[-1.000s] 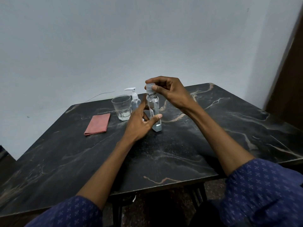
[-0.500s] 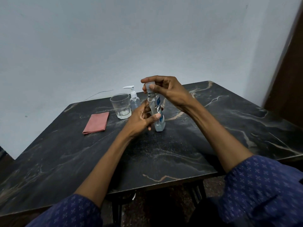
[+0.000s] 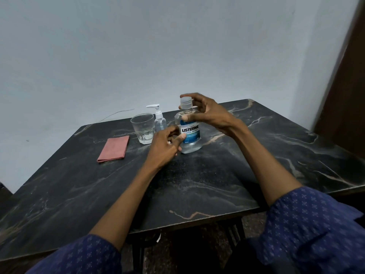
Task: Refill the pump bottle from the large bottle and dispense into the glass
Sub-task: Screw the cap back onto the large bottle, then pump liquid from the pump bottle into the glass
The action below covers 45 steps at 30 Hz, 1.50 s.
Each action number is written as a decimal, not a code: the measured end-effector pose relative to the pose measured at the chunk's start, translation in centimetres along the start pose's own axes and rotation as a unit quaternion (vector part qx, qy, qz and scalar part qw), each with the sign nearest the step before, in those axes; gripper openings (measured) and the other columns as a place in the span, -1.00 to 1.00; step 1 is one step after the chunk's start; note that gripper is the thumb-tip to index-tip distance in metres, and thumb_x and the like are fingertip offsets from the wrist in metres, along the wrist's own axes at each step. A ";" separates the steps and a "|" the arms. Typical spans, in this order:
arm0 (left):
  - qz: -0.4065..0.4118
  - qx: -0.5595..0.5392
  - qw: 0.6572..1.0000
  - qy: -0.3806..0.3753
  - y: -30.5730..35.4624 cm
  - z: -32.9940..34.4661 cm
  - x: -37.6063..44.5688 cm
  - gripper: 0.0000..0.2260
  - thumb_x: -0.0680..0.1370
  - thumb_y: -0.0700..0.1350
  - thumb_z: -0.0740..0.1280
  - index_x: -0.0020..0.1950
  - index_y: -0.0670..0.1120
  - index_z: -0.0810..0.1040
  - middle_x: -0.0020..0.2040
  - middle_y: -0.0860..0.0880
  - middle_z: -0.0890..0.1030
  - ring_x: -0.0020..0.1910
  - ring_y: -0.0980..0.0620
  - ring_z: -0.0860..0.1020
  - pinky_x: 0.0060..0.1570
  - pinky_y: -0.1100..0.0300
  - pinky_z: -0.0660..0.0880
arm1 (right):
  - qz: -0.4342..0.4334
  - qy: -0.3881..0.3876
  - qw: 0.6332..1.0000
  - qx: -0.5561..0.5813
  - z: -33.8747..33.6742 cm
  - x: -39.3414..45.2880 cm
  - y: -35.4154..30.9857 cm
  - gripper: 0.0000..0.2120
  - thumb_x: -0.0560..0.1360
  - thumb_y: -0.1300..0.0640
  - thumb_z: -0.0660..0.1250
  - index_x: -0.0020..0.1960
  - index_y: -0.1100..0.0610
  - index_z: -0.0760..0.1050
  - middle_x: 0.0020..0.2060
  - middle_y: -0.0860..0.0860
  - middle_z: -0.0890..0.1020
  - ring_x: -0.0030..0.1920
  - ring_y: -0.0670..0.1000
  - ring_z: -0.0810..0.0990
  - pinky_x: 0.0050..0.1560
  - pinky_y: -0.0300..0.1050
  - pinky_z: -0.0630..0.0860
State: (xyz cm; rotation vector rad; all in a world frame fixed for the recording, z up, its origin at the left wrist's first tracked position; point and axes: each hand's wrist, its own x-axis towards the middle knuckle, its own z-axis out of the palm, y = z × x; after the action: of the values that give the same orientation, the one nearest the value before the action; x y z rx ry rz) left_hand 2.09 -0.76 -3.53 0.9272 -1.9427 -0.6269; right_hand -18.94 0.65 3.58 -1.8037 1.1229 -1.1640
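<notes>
I have the large bottle (image 3: 189, 133) standing upright on the table (image 3: 217, 184), just right of the glass (image 3: 143, 128) and the pump bottle (image 3: 159, 119), my left hand (image 3: 166, 144) curled round its lower body and my right hand (image 3: 205, 112) pinching the cap (image 3: 186, 102) with thumb and fingertips. It looks like thin clear plastic, only partly full, so I judge it light, a little squashy and smooth. I would therefore brace low on the labelled flat and twist only at the ribbed cap.
</notes>
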 end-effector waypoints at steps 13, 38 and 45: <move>0.014 0.117 0.978 0.172 -1.1 -0.7 0.4 -0.89 0.57 0.06 0.51 -0.05 0.05 0.67 -0.18 0.17 0.67 -0.19 0.25 0.62 -0.19 0.17 0.59 | 0.083 0.084 0.970 -0.213 -0.1 0.4 2.7 -0.35 0.45 0.22 0.61 0.43 0.15 0.38 0.20 0.07 0.66 0.10 0.07 0.65 0.15 -0.02 0.59; -0.130 0.156 0.957 0.206 -2.3 -1.3 0.3 -0.50 0.52 0.14 0.53 0.36 -0.02 0.48 0.06 0.06 0.62 -0.04 0.05 0.58 -0.19 0.16 0.35 | 0.270 0.172 0.943 -0.095 -3.3 0.1 1.7 -0.64 0.64 0.40 0.17 0.36 0.19 0.52 0.19 0.13 0.63 0.01 0.04 0.55 -0.06 -0.03 0.48; -0.134 0.153 0.952 0.230 -1.9 -1.4 0.4 -0.55 0.55 0.31 0.41 0.25 0.02 0.54 -0.01 0.10 0.63 -0.06 0.09 0.59 -0.15 0.13 0.42 | 0.033 0.524 0.848 -0.075 -2.9 0.1 -0.2 -0.47 0.35 0.46 0.05 0.22 0.15 0.46 0.11 0.06 0.61 0.15 0.09 0.55 0.01 -0.08 0.49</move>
State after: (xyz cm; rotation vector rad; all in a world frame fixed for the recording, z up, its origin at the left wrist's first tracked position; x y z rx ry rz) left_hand 3.84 -2.33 -4.02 1.4100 -1.5252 -0.2234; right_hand -21.55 0.32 4.78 -1.1304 1.8744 -2.1592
